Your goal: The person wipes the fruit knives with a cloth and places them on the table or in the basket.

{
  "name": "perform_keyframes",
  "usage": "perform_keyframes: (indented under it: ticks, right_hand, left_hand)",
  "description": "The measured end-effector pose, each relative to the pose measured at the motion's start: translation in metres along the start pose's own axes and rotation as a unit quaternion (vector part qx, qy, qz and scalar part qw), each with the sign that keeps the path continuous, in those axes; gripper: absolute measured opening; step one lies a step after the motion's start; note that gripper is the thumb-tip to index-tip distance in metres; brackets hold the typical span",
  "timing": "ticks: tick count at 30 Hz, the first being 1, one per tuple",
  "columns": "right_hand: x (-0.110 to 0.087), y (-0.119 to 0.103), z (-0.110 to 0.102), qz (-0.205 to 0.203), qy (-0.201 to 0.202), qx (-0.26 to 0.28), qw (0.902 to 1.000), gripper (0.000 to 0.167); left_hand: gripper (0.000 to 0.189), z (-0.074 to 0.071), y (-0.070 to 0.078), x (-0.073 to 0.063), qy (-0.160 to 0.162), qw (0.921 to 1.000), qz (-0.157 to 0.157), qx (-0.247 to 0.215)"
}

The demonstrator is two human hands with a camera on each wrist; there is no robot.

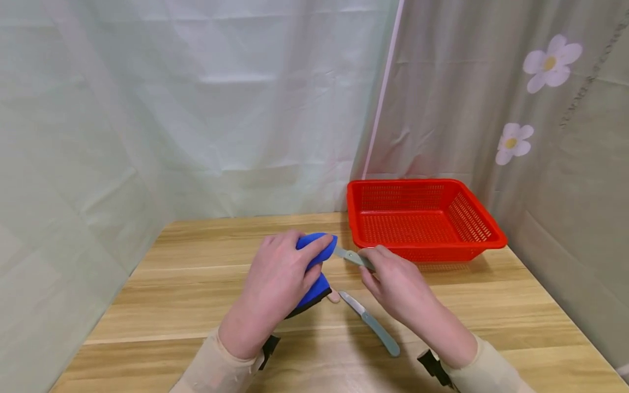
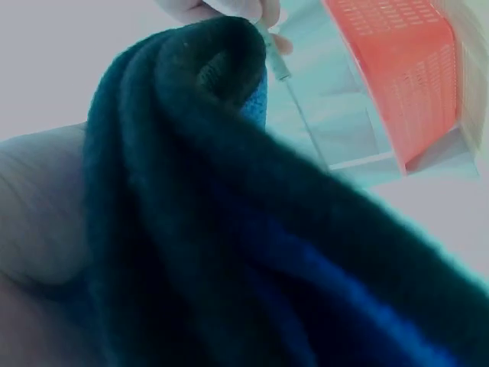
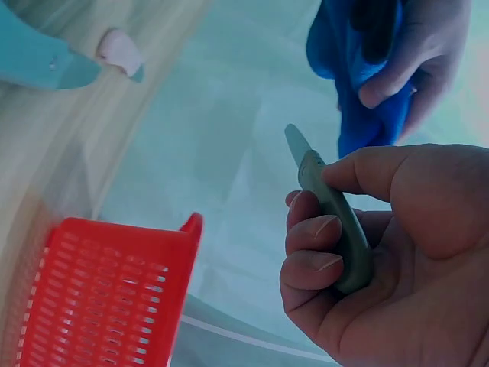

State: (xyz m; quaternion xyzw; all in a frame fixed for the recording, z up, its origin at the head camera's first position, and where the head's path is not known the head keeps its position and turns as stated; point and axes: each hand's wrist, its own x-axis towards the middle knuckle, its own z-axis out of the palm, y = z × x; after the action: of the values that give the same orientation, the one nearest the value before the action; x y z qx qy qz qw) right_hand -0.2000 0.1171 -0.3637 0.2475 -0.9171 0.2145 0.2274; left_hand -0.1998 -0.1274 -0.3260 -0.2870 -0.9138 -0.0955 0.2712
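Observation:
My left hand grips a bunched blue cloth with black edging, held above the table; its dark folds fill much of the left wrist view. My right hand holds a small knife by its grey-green handle, fingers curled round it and thumb along the side. That knife's short blade points toward the cloth, and the right wrist view shows a gap between them. A second knife lies on the table below the hands, blade out. Beside its tip, a small pinkish piece is partly hidden by the cloth.
A red perforated plastic basket stands at the back right of the wood-grain table, just beyond my right hand. Pale curtains hang behind the table and along both sides.

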Motion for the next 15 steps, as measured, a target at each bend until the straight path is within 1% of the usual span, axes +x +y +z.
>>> perform_keyframes:
  ticks: [7,11,15]
  right_hand:
    - [0.0013,-0.0056,-0.0054,0.011,-0.016,0.002,0.9998,0.024]
    - [0.0027,-0.0079,-0.0075,0.018,-0.025,0.007,0.9995,0.024]
    - [0.0034,-0.0089,-0.0089,0.017,-0.023,0.005,0.9996,0.023]
  left_hand:
    - [0.051,0.0003,0.0044,0.0002,0.001,0.9999,0.010,-0.001]
    - [0.050,0.0026,0.0069,-0.0007,-0.007,0.9998,0.018,0.003]
    - [0.048,0.0053,0.0086,-0.0011,-0.015,0.9994,0.029,0.008]
